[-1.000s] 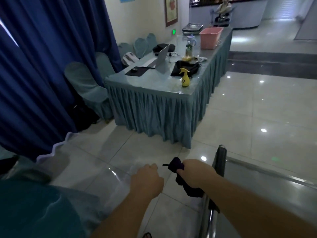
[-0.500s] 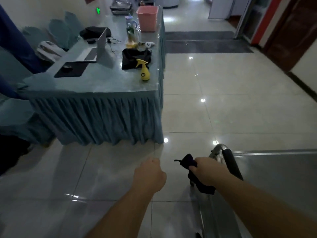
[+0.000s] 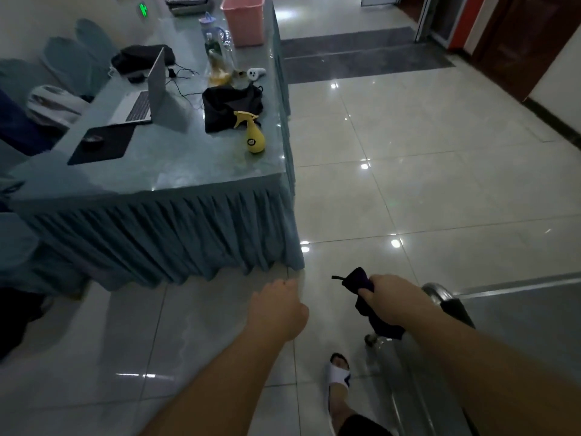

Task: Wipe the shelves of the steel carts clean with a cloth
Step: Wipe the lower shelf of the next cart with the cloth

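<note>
A steel cart [image 3: 518,313] fills the lower right, its flat top shelf and black-gripped handle bar [image 3: 452,306] showing. My right hand [image 3: 393,297] hovers by that handle and is shut on a dark purple cloth [image 3: 364,302], which hangs down below the fist. My left hand [image 3: 278,309] is held out over the floor to the left of the cart, fingers curled into a loose fist with nothing in it. A yellow spray bottle [image 3: 253,136] stands near the right edge of the skirted table [image 3: 176,171].
The teal skirted table holds a laptop [image 3: 147,96], a black bag [image 3: 229,105], bottles and a pink bin [image 3: 243,20]. Covered chairs [image 3: 72,58] line its far side. Glossy tiled floor [image 3: 440,184] stretches to the right. My sandalled foot [image 3: 338,372] stands beside the cart's caster.
The view has swung right and down, bringing the table closer and my foot into sight. Both hands keep their poses, the right still gripping the cloth by the cart handle.
</note>
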Action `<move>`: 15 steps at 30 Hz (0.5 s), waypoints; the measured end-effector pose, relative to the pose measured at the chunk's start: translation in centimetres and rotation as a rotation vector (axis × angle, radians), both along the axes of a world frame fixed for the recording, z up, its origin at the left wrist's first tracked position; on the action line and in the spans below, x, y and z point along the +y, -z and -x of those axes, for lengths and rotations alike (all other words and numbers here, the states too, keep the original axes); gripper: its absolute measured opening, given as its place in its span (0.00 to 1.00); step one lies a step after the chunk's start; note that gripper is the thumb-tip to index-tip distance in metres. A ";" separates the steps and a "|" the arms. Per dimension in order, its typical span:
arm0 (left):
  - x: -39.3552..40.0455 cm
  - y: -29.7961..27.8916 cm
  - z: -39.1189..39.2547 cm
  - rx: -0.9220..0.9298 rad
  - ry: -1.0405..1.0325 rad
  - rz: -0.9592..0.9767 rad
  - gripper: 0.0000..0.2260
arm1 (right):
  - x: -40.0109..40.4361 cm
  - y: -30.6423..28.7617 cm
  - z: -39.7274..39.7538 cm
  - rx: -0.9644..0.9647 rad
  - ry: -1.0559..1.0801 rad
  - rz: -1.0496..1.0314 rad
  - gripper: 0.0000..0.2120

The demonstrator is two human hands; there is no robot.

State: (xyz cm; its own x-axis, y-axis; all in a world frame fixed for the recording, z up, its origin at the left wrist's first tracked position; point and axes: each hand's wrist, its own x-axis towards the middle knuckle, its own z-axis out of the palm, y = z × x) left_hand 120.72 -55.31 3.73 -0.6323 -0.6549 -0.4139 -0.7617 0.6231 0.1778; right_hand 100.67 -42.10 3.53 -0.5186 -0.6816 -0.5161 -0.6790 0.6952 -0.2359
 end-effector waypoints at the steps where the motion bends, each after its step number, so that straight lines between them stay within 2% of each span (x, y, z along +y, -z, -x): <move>1: -1.3 0.1 1.1 -0.005 0.004 -0.001 0.19 | -1.2 0.6 1.2 -0.004 0.012 0.006 0.14; 7: -10.4 -1.4 9.0 -0.026 -0.020 0.070 0.17 | -9.7 0.9 9.6 -0.037 -0.001 0.047 0.13; 15: -18.9 -3.6 22.3 -0.021 0.076 0.065 0.23 | -17.2 -0.8 21.5 -0.035 0.051 0.061 0.12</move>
State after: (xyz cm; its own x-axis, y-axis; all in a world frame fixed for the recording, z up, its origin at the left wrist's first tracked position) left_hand 98.47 -74.20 7.29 -0.6731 -0.6309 -0.3859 -0.7146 0.6892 0.1196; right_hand 79.18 -59.33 4.32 -0.5354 -0.6857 -0.4931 -0.6337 0.7121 -0.3021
